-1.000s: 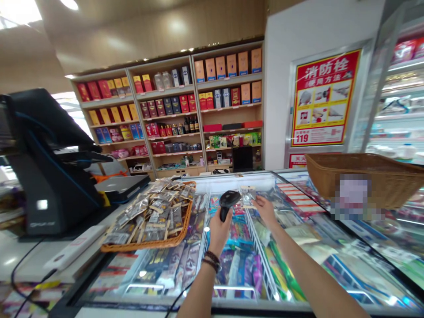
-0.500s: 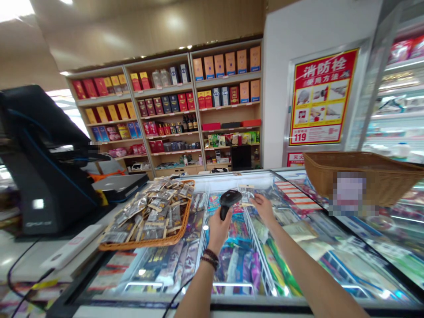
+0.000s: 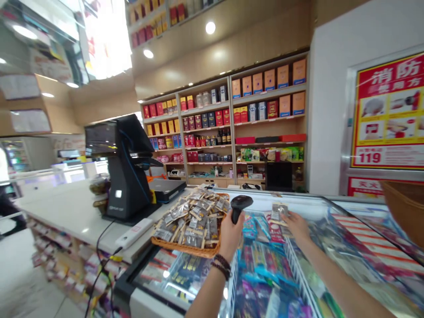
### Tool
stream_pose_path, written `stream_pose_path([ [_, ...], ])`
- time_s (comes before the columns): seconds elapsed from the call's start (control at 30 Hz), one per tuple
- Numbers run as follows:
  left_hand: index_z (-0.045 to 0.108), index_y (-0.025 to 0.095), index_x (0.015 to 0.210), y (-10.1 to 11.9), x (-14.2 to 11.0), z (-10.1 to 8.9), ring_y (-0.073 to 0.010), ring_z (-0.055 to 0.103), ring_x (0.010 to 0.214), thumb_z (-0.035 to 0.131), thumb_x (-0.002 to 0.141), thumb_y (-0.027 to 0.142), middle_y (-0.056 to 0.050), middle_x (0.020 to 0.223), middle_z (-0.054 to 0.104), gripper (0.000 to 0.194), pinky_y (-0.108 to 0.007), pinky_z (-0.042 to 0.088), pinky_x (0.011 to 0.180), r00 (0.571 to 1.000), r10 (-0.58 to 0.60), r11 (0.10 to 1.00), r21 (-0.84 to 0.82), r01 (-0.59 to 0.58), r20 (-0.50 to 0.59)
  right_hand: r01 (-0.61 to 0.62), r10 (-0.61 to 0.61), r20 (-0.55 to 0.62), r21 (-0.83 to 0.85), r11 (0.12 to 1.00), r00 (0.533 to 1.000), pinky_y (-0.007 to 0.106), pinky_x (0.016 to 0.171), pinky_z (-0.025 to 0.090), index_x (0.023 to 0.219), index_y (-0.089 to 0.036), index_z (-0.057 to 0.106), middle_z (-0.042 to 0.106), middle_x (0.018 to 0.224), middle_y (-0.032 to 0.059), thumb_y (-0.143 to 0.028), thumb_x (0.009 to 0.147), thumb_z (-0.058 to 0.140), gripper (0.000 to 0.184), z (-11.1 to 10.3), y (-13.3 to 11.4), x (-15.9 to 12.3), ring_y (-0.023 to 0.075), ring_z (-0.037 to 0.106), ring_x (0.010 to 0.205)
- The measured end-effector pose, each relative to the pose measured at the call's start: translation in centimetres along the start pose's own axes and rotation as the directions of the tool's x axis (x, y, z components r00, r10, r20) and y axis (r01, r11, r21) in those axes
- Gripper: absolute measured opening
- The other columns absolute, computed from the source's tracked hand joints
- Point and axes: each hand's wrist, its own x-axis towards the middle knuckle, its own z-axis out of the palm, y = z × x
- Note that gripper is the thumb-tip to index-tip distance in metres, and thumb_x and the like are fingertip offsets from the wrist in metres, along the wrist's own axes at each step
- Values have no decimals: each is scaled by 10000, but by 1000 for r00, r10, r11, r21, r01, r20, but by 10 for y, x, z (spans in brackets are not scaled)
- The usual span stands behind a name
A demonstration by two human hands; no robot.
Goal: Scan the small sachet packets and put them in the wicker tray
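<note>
My left hand (image 3: 231,233) is wrapped round the handle of a black barcode scanner (image 3: 241,203), its head tipped toward the right. A beaded bracelet (image 3: 221,266) circles that wrist. To the right, my right hand (image 3: 297,226) pinches the edge of a small clear packet (image 3: 279,213) with pale ends, held up over the freezer's glass top. Packets that look alike fill a shallow wicker basket (image 3: 185,251) left of the scanner. Beneath both hands, bagged frozen goods (image 3: 261,256) show through the glass.
A black checkout terminal (image 3: 129,172) stands on the white counter (image 3: 62,207) at left, beside a flat black device (image 3: 168,187). A white power strip (image 3: 134,232) with cables lies near the counter edge. A brown basket (image 3: 406,212) sits at far right. Shelves of boxes (image 3: 270,108) line the back wall.
The view has swung left, so more of the counter and terminal shows. Both hands still hold the scanner and the packet, and the packet is now seen more clearly.
</note>
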Motion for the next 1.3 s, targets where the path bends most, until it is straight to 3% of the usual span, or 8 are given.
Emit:
stream_pose_path([
  [0.13,556,206,834,23,18,-57,-102,442,445,573,872,702,46,565,498,498,-234,341,463,994,42,994,101,-31,-102,-156,130,141,194,969,981,351,564,552,904,-199,783,797,720,99,-431,660,748,338,65,-62,12,306,760,684],
  [0.33,565,212,822,34,36,-128,-120,471,432,580,860,718,46,549,508,507,-246,352,461,965,98,977,209,-47,-242,-33,-48,339,229,973,939,297,512,554,989,-205,795,809,790,100,-363,773,684,290,169,-143,3,265,765,709],
  [0.47,574,212,810,27,37,-159,-133,491,456,593,860,712,32,564,536,503,-255,362,481,948,95,969,246,-18,-305,25,-131,395,261,965,909,343,658,621,993,-208,793,826,912,99,-303,760,699,270,218,-166,-12,277,791,844],
  [0.57,583,210,805,19,31,-173,-145,514,482,592,855,719,25,569,547,511,-259,370,500,937,90,964,265,3,-337,73,-185,446,257,964,876,389,834,628,898,-228,804,832,963,66,-228,727,703,199,233,-167,-25,273,790,951],
  [0.73,573,216,807,6,18,-180,-155,530,482,588,837,732,26,573,560,517,-262,370,501,925,53,955,290,64,-377,136,-215,493,191,972,843,439,974,583,772,-258,820,835,959,44,-156,720,666,192,223,-153,-39,290,779,1020],
  [0.97,533,220,766,6,7,-159,-142,519,460,563,859,697,25,559,555,488,-259,371,495,940,19,947,307,92,-341,171,-208,458,121,978,864,415,1012,559,934,-246,838,826,1081,59,-197,816,630,245,184,-136,-25,276,749,1115],
  [1.1,527,221,772,22,7,-123,-132,519,461,560,875,661,31,550,546,453,-246,368,490,961,29,965,258,44,-275,182,-189,394,55,982,900,388,991,563,1000,-226,824,821,1105,67,-210,850,615,258,137,-118,1,249,757,1073],
  [1.3,527,216,754,34,10,-40,-108,478,426,593,863,655,41,535,521,457,-234,358,456,992,49,991,127,-35,-114,118,-87,227,-128,985,970,368,977,555,1096,-188,788,806,1141,93,-247,884,612,281,26,-65,34,237,749,1058],
])
